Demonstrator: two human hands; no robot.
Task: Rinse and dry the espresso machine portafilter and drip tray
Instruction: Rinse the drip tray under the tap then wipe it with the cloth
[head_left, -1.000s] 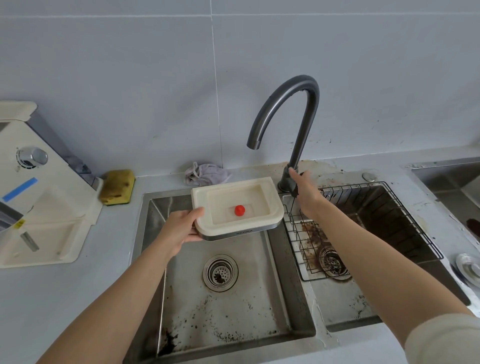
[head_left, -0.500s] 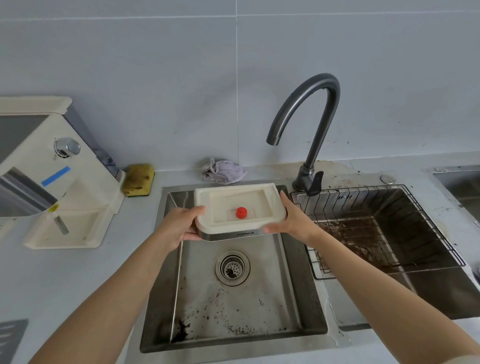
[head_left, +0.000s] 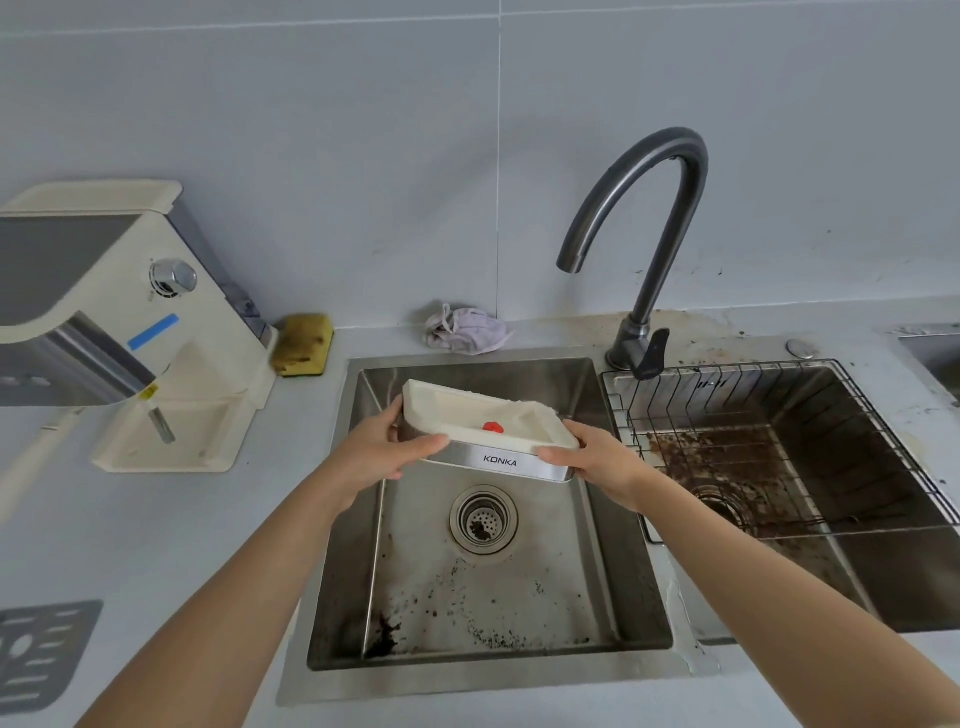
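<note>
The cream drip tray (head_left: 457, 410) has a steel front marked KONKA and a small red float inside. I hold it over the left sink basin (head_left: 488, 587), tilted with its right end lower. My left hand (head_left: 374, 452) grips its left end and my right hand (head_left: 602, 462) grips its right end. The cream espresso machine (head_left: 109, 332) stands on the counter at the left, its base slot bare. A grey slotted grate (head_left: 36, 649) lies at the bottom left. No portafilter is visible.
A dark gooseneck tap (head_left: 649, 218) stands between the basins; no water runs. The right basin holds a wire rack (head_left: 779, 447) over coffee stains. A yellow sponge (head_left: 304, 343) and a crumpled lilac cloth (head_left: 465, 330) lie behind the left basin.
My right hand left the tap handle and took the tray's right end. The tray has since tipped down to the right and sunk a little over the basin.
</note>
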